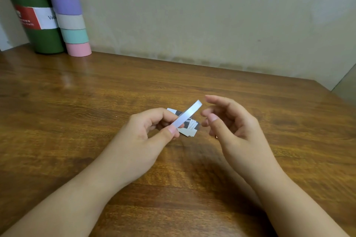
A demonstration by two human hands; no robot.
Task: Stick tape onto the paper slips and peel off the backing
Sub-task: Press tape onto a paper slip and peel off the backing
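My left hand (pixel 148 131) pinches the near end of a white strip (pixel 187 114) between thumb and forefinger. The strip slants up and to the right above the table. Whether it is tape or backing I cannot tell. Under the strip, a small pile of paper slips (pixel 189 128) with black and white print lies on the wooden table (pixel 96 102), partly hidden by my left fingers. My right hand (pixel 229 123) hovers just right of the strip's far end, fingers loosely curved, thumb pointing left, holding nothing and not touching the strip.
A green bottle (pixel 32 11) with a red and white label stands at the back left. Beside it rises a stack of pastel tape rolls (pixel 68 11). A pale wall runs behind the table. The table's right corner (pixel 319 82) is at the back right.
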